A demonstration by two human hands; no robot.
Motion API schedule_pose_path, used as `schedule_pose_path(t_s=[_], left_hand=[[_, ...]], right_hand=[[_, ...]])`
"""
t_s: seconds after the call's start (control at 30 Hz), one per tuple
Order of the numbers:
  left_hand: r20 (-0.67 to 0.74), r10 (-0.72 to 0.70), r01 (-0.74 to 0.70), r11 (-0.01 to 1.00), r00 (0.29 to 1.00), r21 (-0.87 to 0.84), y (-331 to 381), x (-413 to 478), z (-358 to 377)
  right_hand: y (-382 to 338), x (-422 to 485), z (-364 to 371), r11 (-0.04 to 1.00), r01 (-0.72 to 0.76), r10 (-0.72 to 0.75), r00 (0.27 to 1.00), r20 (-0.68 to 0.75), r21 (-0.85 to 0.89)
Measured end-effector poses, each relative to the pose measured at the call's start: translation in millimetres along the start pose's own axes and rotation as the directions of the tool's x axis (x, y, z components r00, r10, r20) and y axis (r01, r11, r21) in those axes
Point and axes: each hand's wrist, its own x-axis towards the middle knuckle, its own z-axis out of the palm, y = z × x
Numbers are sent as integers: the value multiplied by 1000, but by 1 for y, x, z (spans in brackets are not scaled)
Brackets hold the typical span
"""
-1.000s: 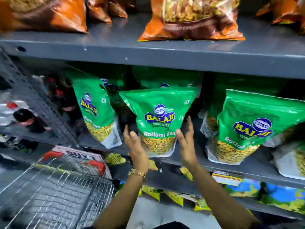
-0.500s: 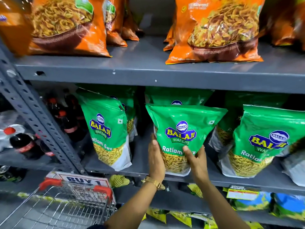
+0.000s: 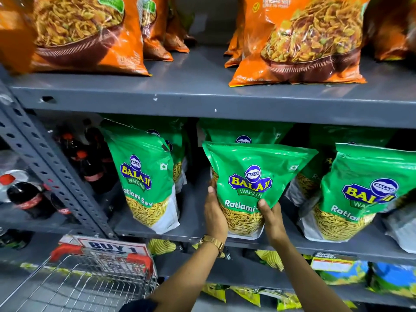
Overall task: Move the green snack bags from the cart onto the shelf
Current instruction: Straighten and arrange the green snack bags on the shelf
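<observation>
A green snack bag [image 3: 254,176] stands upright on the grey middle shelf [image 3: 193,230], in the centre. My left hand [image 3: 215,213] clasps its lower left side and my right hand [image 3: 271,218] clasps its lower right corner. More green bags stand alongside: one to the left [image 3: 146,183], one to the right [image 3: 355,192], and others behind them. The wire cart [image 3: 90,282] with red handle ends sits at the lower left; its visible part holds no bags.
Orange snack bags [image 3: 299,39] line the upper shelf. Dark soda bottles [image 3: 24,197] stand behind a perforated grey upright [image 3: 51,172] at the left. Yellow and blue packets [image 3: 346,273] fill the lower shelves.
My hands went from open palms under the green bag to clasping its lower sides. The view tilted upward, so the shelves sit lower in frame.
</observation>
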Motion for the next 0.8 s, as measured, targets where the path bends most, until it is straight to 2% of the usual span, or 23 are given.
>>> schedule_pose_path(t_s=[0.07, 0.13, 0.2, 0.27, 0.33, 0.4, 0.43, 0.47, 0.5, 0.57, 0.6, 0.7, 0.8], left_hand=[[17, 30, -30, 999, 999, 27, 6, -4, -3], [-6, 120, -119, 990, 993, 77, 12, -13, -10], [-16, 238, -232, 959, 971, 164, 19, -26, -22], [63, 372, -374, 888, 926, 268, 26, -41, -43], [169, 525, -548, 756, 834, 357, 35, -53, -71], [238, 674, -702, 582, 699, 411, 42, -56, -100], [221, 727, -733, 522, 650, 437, 45, -53, -112], [167, 762, -733, 500, 625, 462, 49, -48, -123], [95, 777, -714, 514, 623, 475, 53, -41, -130], [-43, 737, -640, 613, 675, 463, 62, -23, -144], [-106, 690, -589, 678, 716, 440, 65, -14, -150], [-241, 513, -434, 844, 824, 315, 67, 14, -166], [-263, 364, -323, 928, 894, 187, 64, 43, -176]], right_hand=[[-2, -3, 2, 1000, 18, -18, 1000, -26, 3], [-5, -12, 3, 993, 108, -113, 979, -168, -40], [-6, -28, 5, 955, 221, -280, 894, -349, -200], [-8, -51, 11, 869, 305, -456, 799, -393, -390], [-13, -73, 27, 680, 436, -656, 722, -222, -590], [-18, -85, 53, 485, 633, -785, 619, 18, -603], [-19, -87, 68, 461, 693, -794, 601, 89, -554], [-21, -87, 84, 504, 713, -764, 631, 133, -487], [-22, -85, 99, 594, 685, -692, 702, 168, -421], [-19, -77, 131, 787, 517, -470, 856, 216, -336], [-16, -71, 146, 847, 426, -374, 903, 212, -319], [-2, -45, 186, 935, 227, -190, 969, 155, -273], [8, -11, 211, 956, 31, -1, 995, 104, -291]])
